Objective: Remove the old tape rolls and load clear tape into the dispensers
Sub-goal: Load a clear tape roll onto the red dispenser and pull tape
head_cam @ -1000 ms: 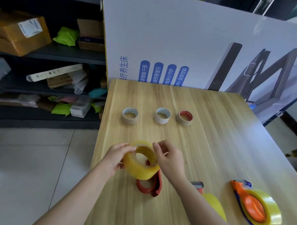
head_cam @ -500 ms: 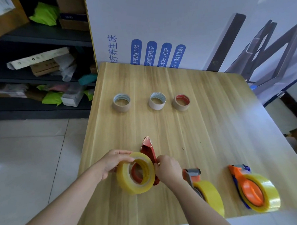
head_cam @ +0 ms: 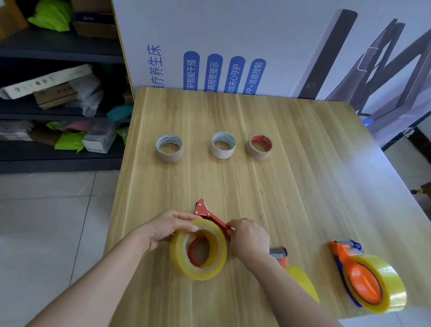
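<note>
At the near edge of the table (head_cam: 283, 166) the person is loading the last of 3 dispensers. The left hand (head_cam: 167, 229) grips the clear tape roll (head_cam: 178, 257) by its far-left rim, fingers curled over the top. The roll stands tilted around the hub of the red dispenser (head_cam: 207, 213), whose cutter end pokes out on the far side. The right hand (head_cam: 249, 241) is closed at the red frame just right of the roll and seems to pinch it steady, though its fingertips are hidden.

To the right, an orange dispenser (head_cam: 358, 271) already carries clear tape, and so does a middle dispenser (head_cam: 278, 252), half hidden behind the right forearm. 3 old rolls (head_cam: 223, 145) stand in a row at the far side, well apart from the work.

I judge the roll is not fully seated. Next it needs pressing square onto the hub, then the free end drawn to the cutter.
</note>
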A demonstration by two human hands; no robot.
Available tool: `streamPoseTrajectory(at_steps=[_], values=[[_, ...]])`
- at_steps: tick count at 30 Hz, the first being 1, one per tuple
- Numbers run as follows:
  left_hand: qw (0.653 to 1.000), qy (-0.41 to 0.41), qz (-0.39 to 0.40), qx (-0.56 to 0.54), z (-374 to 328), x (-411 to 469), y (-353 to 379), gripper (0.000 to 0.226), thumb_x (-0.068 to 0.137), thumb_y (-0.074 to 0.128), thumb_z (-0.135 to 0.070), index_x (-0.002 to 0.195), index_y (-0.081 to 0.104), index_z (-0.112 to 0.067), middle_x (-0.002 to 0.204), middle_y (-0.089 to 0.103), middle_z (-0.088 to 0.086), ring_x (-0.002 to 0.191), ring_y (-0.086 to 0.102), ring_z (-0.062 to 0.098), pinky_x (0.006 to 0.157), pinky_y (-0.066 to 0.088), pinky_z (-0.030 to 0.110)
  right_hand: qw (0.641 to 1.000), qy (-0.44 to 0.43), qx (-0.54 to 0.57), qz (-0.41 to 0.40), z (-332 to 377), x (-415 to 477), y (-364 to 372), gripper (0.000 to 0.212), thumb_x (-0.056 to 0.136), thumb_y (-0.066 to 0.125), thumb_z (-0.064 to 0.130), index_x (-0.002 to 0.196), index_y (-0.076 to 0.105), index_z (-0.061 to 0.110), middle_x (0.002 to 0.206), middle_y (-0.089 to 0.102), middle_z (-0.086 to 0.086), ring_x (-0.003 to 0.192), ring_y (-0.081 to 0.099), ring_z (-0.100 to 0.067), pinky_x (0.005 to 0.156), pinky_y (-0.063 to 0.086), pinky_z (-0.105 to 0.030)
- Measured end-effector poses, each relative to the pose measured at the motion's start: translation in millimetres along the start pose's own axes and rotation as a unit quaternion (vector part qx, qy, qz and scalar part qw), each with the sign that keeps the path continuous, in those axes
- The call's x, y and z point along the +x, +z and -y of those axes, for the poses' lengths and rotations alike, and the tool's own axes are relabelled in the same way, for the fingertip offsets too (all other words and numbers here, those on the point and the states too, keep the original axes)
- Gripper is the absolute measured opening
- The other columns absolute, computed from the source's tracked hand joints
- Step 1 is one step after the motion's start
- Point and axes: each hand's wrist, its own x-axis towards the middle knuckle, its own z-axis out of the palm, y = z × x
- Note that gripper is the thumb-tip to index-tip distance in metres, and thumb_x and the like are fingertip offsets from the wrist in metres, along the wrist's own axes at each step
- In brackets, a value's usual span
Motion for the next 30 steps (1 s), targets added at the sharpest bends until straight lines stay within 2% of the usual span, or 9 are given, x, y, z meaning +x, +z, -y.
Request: streamPoseTrajectory(at_steps=[3, 6, 10, 13, 17, 20, 26, 28, 30], values=[[0.999, 0.007, -0.013, -0.034, 8.0, 5.7, 10.0, 0.031, 0.076, 0.076, -0.014, 0.104, 0.072, -0.026, 0.089, 0.075, 0.001, 0.078, 0.065, 0.012, 0.067, 0.047, 0.022, 0.999, 0.02, 0.043, -0.013, -2.8, 3.2, 0.1, 0.028, 0.098, 0.044, 0.027, 0.118, 0.064, 0.025, 0.11, 0.067, -0.001, 0.103, 0.06, -0.024, 0.075, 0.053, -0.033], [0.998, 0.012, -0.032, -0.044, 16.2, 11.3, 13.7, 0.042, 0.061, 0.079, -0.026, 0.101, 0.071, -0.019, 0.091, 0.074, 0.003, 0.083, 0.064, 0.016, 0.073, 0.047, 0.026, 0.998, 0.002, 0.06, -0.021, -5.3, 1.9, 1.6, 0.03, 0.097, 0.043, 0.025, 0.12, 0.063, 0.024, 0.111, 0.065, 0.0, 0.106, 0.058, -0.023, 0.077, 0.052, -0.033], [0.998, 0.016, -0.05, -0.032, 22.3, 16.5, 12.8, 0.043, 0.057, 0.078, -0.032, 0.096, 0.069, -0.015, 0.091, 0.073, 0.004, 0.085, 0.064, 0.017, 0.076, 0.045, 0.026, 0.995, -0.032, 0.068, -0.062, -3.7, -2.4, 4.0, 0.03, 0.096, 0.042, 0.023, 0.114, 0.066, 0.022, 0.103, 0.063, 0.0, 0.099, 0.057, -0.022, 0.066, 0.044, -0.029], [0.998, 0.023, -0.052, -0.02, 26.4, 20.7, 13.5, 0.036, 0.069, 0.083, -0.024, 0.102, 0.071, -0.016, 0.101, 0.073, 0.006, 0.095, 0.064, 0.018, 0.078, 0.044, 0.023, 0.99, -0.078, 0.067, -0.092, -1.5, -4.5, 8.3, 0.027, 0.096, 0.046, 0.032, 0.11, 0.067, 0.023, 0.102, 0.062, 0.002, 0.098, 0.055, -0.02, 0.065, 0.045, -0.03], [0.997, 0.033, -0.061, 0.032, 28.4, 24.4, 19.8, 0.036, 0.075, 0.08, -0.026, 0.109, 0.069, -0.023, 0.108, 0.068, 0.001, 0.102, 0.061, 0.012, 0.081, 0.043, 0.018, 0.982, -0.128, -0.002, -0.138, 4.1, -7.0, 16.6, 0.005, 0.078, 0.074, 0.025, 0.081, 0.072, 0.022, 0.08, 0.061, 0.003, 0.073, 0.057, -0.019, 0.047, 0.034, -0.025], [0.989, 0.052, -0.107, 0.082, 26.6, 28.6, 26.1, 0.038, 0.076, 0.077, -0.036, 0.112, 0.069, -0.027, 0.108, 0.066, -0.004, 0.102, 0.06, 0.011, 0.089, 0.046, 0.024, 0.978, -0.143, -0.022, -0.15, 7.0, -9.5, 24.5, 0.011, 0.069, 0.08, 0.021, 0.074, 0.07, 0.022, 0.072, 0.057, 0.004, 0.063, 0.055, -0.017, 0.041, 0.037, -0.023], [0.956, 0.095, -0.209, 0.185, 22.9, 33.0, 28.6, 0.039, 0.086, 0.064, -0.043, 0.122, 0.065, -0.026, 0.124, 0.056, -0.002, 0.116, 0.053, 0.017, 0.101, 0.042, 0.032, 0.97, -0.197, 0.01, -0.142, 8.8, -16.1, 33.2, 0.009, 0.074, 0.069, 0.028, 0.082, 0.071, 0.026, 0.073, 0.061, 0.009, 0.066, 0.056, -0.015, 0.045, 0.045, -0.025], [0.945, 0.095, -0.237, 0.205, 21.2, 32.8, 29.5, 0.039, 0.089, 0.06, -0.045, 0.124, 0.064, -0.027, 0.126, 0.054, 0.0, 0.118, 0.052, 0.019, 0.1, 0.042, 0.032, 0.968, -0.221, 0.005, -0.12, 10.5, -18.9, 35.0, 0.018, 0.079, 0.057, 0.037, 0.079, 0.071, 0.026, 0.078, 0.063, 0.009, 0.075, 0.058, -0.015, 0.057, 0.05, -0.026], [0.929, 0.082, -0.265, 0.244, 20.5, 33.1, 28.7, 0.039, 0.09, 0.055, -0.047, 0.123, 0.064, -0.028, 0.124, 0.052, 0.003, 0.12, 0.048, 0.022, 0.098, 0.042, 0.033, 0.967, -0.24, -0.013, -0.082, 13.2, -20.2, 37.2, 0.033, 0.086, 0.045, 0.045, 0.09, 0.072, 0.025, 0.095, 0.066, 0.008, 0.092, 0.056, -0.016, 0.079, 0.049, -0.029]])
